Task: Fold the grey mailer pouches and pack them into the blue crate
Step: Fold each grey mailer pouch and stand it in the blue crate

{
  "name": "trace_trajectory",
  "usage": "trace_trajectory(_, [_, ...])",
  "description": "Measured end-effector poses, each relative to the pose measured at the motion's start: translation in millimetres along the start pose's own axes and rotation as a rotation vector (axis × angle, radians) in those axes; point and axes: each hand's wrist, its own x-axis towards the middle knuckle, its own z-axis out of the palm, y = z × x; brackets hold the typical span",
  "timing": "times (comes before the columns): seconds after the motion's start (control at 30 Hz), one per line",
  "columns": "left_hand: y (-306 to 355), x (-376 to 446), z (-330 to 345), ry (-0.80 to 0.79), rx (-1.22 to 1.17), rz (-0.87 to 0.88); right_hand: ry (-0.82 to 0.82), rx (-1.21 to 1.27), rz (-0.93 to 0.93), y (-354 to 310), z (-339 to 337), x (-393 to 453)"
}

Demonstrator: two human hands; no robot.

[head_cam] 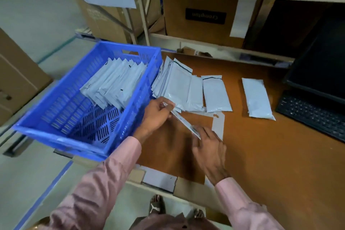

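Your left hand [158, 112] and right hand [207, 144] each pinch one end of a grey mailer pouch [183, 124], light, limp and slippery; hold its edges.

Both hands [179, 119] apparently on one edge-on grey pouch [183, 122]

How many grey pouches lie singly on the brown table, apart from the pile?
2: one pouch just right of the pile, another further right near the keyboard. Pouches in the pile overlap; some may be hidden.
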Motion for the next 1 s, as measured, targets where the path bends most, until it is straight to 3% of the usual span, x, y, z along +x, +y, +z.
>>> trace_trajectory(0.2, [41,15,-65,-0.135,0.268,0.360,0.133,0.083,-0.056,-44,-20,52])
trace_trajectory(0.4, [60,55,-127,-0.093,0.492,0.728,0.280,0.166,-0.125,-114,-33,78])
trace_trajectory(0.63, [39,108,-208,-0.234,0.465,0.885,0.378,0.241,-0.099,-210,-1,92])
trace_trajectory(0.83, [10,163,-260,-0.502,0.523,0.963,0.323,0.177,0.138,-286,44,80])
trace_trajectory(1.0, [-5,180,-262,-0.795,0.571,0.970,0.084,0.125,0.390,-328,65,60])
